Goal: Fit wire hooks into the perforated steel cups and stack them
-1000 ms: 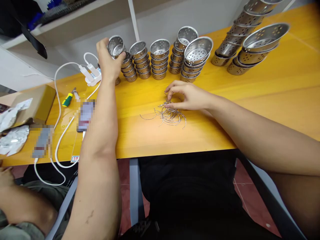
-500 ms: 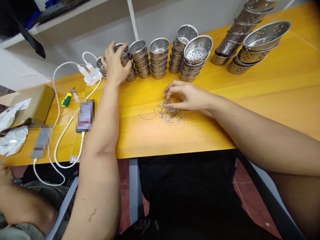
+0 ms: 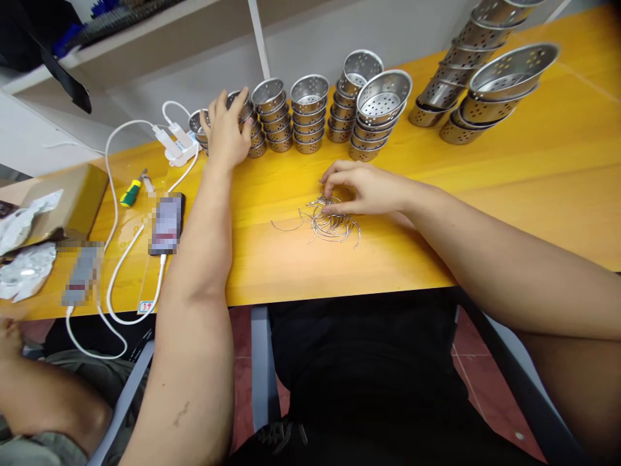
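Observation:
My left hand (image 3: 227,134) reaches to the back left, its fingers around the upper part of a stack of perforated metal cups (image 3: 257,144). Behind its fingers lies part of another stack (image 3: 198,124). My right hand (image 3: 356,186) hovers low over a tangled pile of thin curved metal wires (image 3: 334,226), thumb and fingers bent toward it; whether a wire is between the fingertips is too small to tell. One wire (image 3: 287,228) extends left of the pile.
More cup stacks (image 3: 309,120) line the table's back, with taller leaning ones (image 3: 460,65) at the right. On the left are a power strip (image 3: 182,150), a screwdriver (image 3: 130,193), two phones (image 3: 167,223), white cables and a box (image 3: 72,200). Another person's arm (image 3: 53,388) is at lower left.
My left hand has lowered slightly onto the stack, its fingers closer around the cups. My right hand has barely moved over the wires.

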`<state>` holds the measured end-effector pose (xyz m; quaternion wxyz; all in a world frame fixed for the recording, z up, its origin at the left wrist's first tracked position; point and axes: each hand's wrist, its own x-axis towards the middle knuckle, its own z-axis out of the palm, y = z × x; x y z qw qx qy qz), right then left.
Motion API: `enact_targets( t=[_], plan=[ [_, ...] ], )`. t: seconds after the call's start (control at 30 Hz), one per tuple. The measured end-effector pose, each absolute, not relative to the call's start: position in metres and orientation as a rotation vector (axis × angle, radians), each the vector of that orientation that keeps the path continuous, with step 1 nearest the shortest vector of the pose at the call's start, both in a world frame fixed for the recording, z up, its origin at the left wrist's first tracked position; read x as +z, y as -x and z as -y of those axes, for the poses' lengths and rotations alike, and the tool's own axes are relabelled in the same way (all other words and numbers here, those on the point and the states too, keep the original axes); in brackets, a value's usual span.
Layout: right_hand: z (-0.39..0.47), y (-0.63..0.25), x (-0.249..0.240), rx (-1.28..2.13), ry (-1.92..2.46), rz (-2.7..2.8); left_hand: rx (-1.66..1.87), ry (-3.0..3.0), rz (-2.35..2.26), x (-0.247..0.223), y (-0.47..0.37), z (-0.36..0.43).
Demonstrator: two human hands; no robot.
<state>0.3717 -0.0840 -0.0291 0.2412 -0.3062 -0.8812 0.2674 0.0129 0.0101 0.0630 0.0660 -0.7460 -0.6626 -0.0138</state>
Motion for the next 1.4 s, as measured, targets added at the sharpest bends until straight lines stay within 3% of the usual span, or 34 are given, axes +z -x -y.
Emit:
enact_targets(
  t=[0.13, 0.2, 0.37, 0.53, 0.63, 0.87, 1.4],
  plan=[
    [0.081, -0.375, -0.035, 0.686, 0.84, 2.493, 0.283, 2.793, 1.542, 0.071, -0.031, 0.011],
    [0.083, -0.376, -0.034, 0.674, 0.835, 2.51, 0.218, 2.983, 1.337, 0.072, -0.045, 0.034],
    [0.095, -0.376, -0.012, 0.589, 0.818, 2.369, -0.328, 3.057, 1.178, 0.068, -0.07, 0.069],
    [0.083, -0.399, 0.006, 0.045, 1.063, 1.72, -1.016, 2.847, 1.13, 0.074, -0.08, 0.034],
    [0.067, -0.417, -0.001, -0.128, 1.112, 1.645, -1.343, 2.673, 1.146, 0.071, -0.083, 0.014],
    [0.041, -0.431, -0.025, 0.226, 1.273, 1.87, -1.272, 2.715, 1.259, 0.065, -0.076, 0.018],
    [-0.004, -0.461, -0.047, 0.124, 1.268, 1.687, -0.83, 2.832, 1.581, 0.09, -0.072, 0.043]
  ],
)
